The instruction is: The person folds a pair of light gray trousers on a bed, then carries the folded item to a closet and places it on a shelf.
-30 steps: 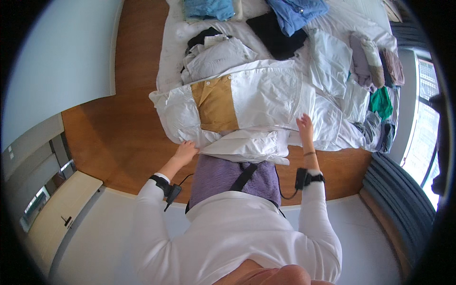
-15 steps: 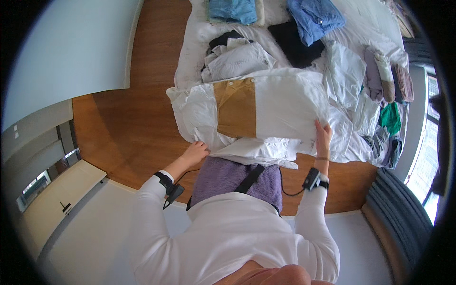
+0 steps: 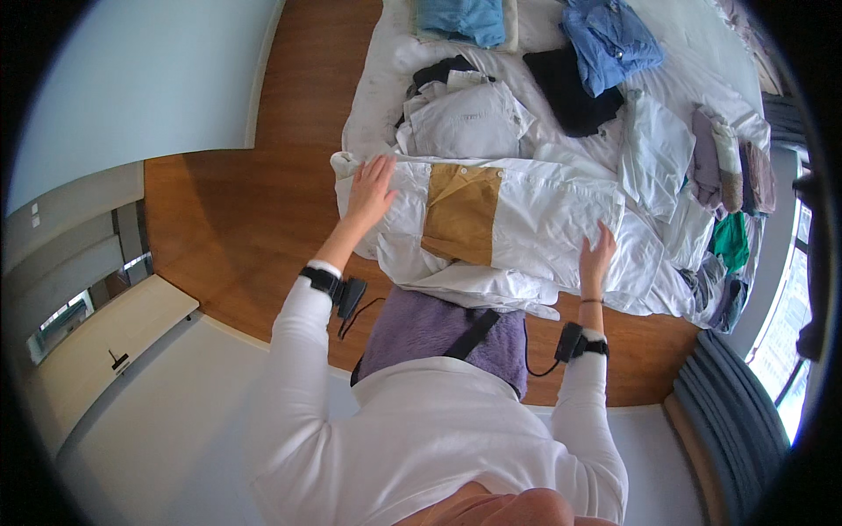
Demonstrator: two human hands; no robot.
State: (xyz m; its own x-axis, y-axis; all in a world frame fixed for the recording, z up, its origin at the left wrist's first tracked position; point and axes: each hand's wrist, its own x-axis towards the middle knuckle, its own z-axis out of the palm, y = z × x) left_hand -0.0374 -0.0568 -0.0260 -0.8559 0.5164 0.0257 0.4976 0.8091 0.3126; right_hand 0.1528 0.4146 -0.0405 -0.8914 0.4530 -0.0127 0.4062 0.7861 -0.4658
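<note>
A white shirt with a tan panel and small buttons (image 3: pixel 553 210) lies folded lengthwise across the near edge of the bed, its lower part rumpled. My left hand (image 3: pixel 372 191) is at the left end of the shirt, palm down with fingers stretched out. Over the right end, my right hand (image 3: pixel 598 257) has its fingers apart and holds nothing; whether its fingertips press on the cloth is hard to tell. Just beyond the shirt sits a pale grey-white folded garment (image 3: pixel 469 121).
Across the bed (image 3: pixel 373 114) lie a black folded garment (image 3: pixel 570 92), a blue denim garment (image 3: pixel 610 44), light-blue folded clothes (image 3: pixel 460 17), a green cloth (image 3: pixel 730 241) and several rolled garments (image 3: pixel 726 167). Wooden floor (image 3: pixel 219 219) runs along the left; a grey-blue curtain (image 3: pixel 728 394) hangs at right.
My left hand has moved from the shirt's near edge up to its left end and opened. My right hand has loosened at the right end. The shirt lies flatter.
</note>
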